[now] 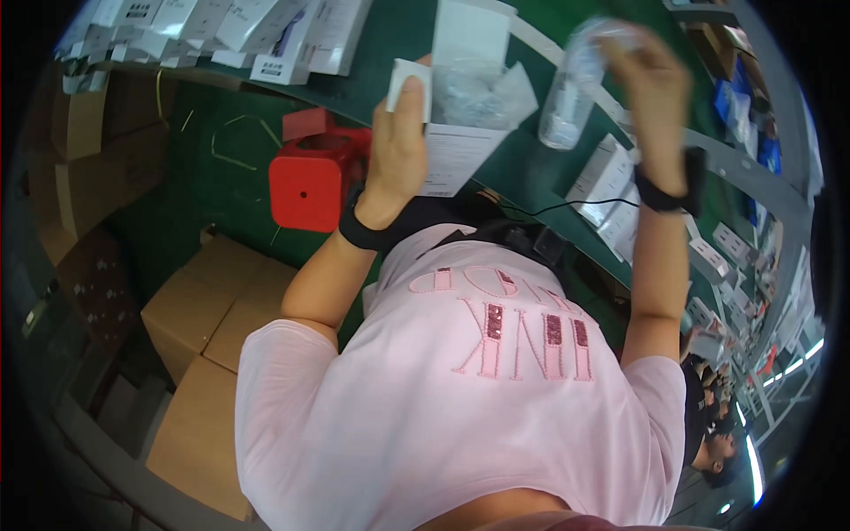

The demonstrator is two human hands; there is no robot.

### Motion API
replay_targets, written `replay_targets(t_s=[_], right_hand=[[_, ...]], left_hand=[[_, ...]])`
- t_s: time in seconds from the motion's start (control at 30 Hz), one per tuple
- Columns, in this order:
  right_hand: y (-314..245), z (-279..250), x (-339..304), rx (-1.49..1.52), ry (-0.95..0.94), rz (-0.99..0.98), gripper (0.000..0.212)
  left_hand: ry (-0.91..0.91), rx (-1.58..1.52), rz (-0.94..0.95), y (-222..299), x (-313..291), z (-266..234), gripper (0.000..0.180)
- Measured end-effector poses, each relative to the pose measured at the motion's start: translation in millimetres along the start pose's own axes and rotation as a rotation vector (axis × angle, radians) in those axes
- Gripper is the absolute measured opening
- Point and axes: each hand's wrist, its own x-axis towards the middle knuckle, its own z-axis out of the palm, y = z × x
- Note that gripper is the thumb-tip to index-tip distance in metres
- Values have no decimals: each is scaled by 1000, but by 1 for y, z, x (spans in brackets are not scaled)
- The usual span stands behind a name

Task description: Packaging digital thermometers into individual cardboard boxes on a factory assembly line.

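Observation:
My left hand (403, 146) is closed on the edge of an open white box (465, 155), its thumb pressed on a white side flap. Inside the box lies something wrapped in crumpled clear plastic (474, 93); what it is I cannot make out. To the right, my right hand (651, 88), blurred by motion, grips the upper end of a clear plastic bag (571, 97). A whitish item shows through the bag, which hangs above the green table (527, 164), apart from the box.
White boxes (283, 40) stand in a row at the far left of the table. More white boxes (606, 177) and a black cable (567, 204) lie to the right. A red stool (305, 190) and brown cartons (217, 301) stand on the floor at left.

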Motion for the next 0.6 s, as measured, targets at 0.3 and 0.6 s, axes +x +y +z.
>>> replay_targets(t_s=[0.3,0.6], right_hand=[[-94,-90,-73,-153,-445,134,18],[-81,-156,-101,-545,-914,122,24]], left_hand=[[-531,-99,-71,57,-22,120,68],[-798,-193,-518,33,-49,170,74]])
